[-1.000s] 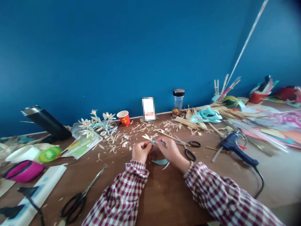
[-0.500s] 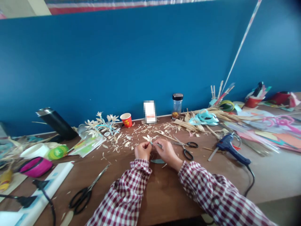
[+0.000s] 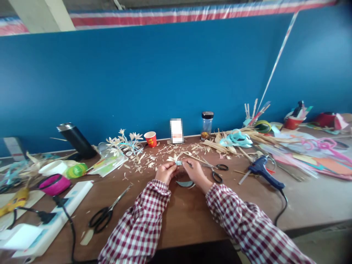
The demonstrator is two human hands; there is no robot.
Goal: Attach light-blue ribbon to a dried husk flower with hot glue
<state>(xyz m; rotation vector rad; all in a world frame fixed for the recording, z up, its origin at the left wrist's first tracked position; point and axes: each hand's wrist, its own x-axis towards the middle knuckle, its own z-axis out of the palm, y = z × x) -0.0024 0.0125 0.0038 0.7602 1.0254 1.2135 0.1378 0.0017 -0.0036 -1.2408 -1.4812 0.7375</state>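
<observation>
Between the fingertips of my left hand (image 3: 166,172) is the base of a small pale flower (image 3: 172,158), its petals made of dry, husk-like strips. My right hand (image 3: 194,171) pinches a short light-blue strip (image 3: 179,162) that stretches from the flower's base. Both hands are closed and close together above the table. Below them hangs or lies a curved blue-grey strip (image 3: 184,183); whether it joins the piece in my fingers I cannot tell. Black-handled scissors (image 3: 217,172) lie open just right of my right hand. A second pair of scissors (image 3: 106,214) rests left of my left forearm.
Several finished flowers (image 3: 125,142) lie behind left, near a red paper cup (image 3: 150,139). A lidded jar (image 3: 206,126) stands by the blue partition (image 3: 176,73). At right are a blue glue gun (image 3: 265,171) and a light-blue ribbon coil (image 3: 236,138); at left, a power strip (image 3: 68,205).
The view has tilted up slightly. My hands have drawn a little apart, and the light-blue strip now shows stretched between them. The flower is still in my left hand.
</observation>
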